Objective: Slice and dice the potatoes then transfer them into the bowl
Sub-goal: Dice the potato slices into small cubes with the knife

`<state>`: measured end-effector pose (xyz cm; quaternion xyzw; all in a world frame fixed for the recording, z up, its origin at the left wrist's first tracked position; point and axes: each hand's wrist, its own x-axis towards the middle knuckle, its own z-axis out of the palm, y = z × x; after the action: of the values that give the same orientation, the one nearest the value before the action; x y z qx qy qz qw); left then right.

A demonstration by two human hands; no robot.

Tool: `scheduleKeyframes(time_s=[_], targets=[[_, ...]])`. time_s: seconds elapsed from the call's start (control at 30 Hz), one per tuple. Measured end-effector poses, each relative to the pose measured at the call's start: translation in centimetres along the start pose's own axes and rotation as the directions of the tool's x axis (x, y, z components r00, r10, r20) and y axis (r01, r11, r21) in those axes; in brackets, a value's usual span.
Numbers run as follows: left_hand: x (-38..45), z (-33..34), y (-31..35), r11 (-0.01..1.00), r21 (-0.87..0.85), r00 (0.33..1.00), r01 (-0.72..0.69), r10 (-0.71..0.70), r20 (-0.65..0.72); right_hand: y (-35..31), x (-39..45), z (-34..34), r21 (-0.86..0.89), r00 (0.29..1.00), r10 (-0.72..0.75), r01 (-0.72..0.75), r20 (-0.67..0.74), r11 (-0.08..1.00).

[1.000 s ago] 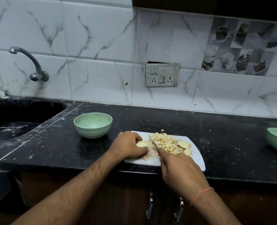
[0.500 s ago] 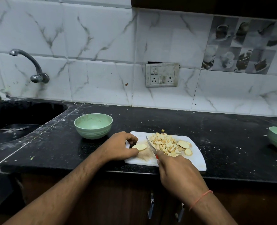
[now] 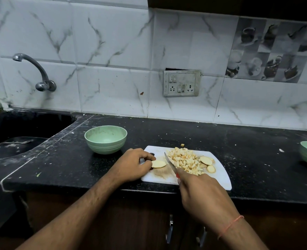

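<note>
On the white cutting board [image 3: 219, 179] our left hand [image 3: 131, 165] has drawn back from covering the potato slice [image 3: 158, 164] and now pinches just its near end, fingers curled. Our right hand [image 3: 201, 193] grips the knife [image 3: 170, 163], blade tip lifted beside the diced pile [image 3: 185, 161] — we judge another cut is being lined up. Two slices wait at right — the green bowl [image 3: 106, 139] stands empty, near the board.

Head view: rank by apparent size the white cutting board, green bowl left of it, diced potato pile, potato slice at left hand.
1. White plastic cutting board
2. Pale green round bowl, though farther from the camera, so its true size is unsure
3. Pile of diced potato
4. Pale oval potato slice held by the left hand
</note>
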<state>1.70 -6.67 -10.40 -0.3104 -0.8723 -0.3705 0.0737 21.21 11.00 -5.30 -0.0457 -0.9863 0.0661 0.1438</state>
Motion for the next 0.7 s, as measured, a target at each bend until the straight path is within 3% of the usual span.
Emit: scheduleKeyframes(time_s=[0.43, 0.7], targets=[[0.9, 0.5, -0.5, 0.996, -0.024, 0.996, 0.086, -0.086, 0.002, -1.8, 3.2, 2.7, -0.156, 0.998, -0.029, 0.038, 0.064, 0.987], [1.0, 0.6, -0.7, 0.995, -0.037, 0.996, 0.093, -0.093, 0.006, -0.4, 0.1, 1.0, -0.187, 0.994, -0.064, 0.080, 0.090, 0.979]])
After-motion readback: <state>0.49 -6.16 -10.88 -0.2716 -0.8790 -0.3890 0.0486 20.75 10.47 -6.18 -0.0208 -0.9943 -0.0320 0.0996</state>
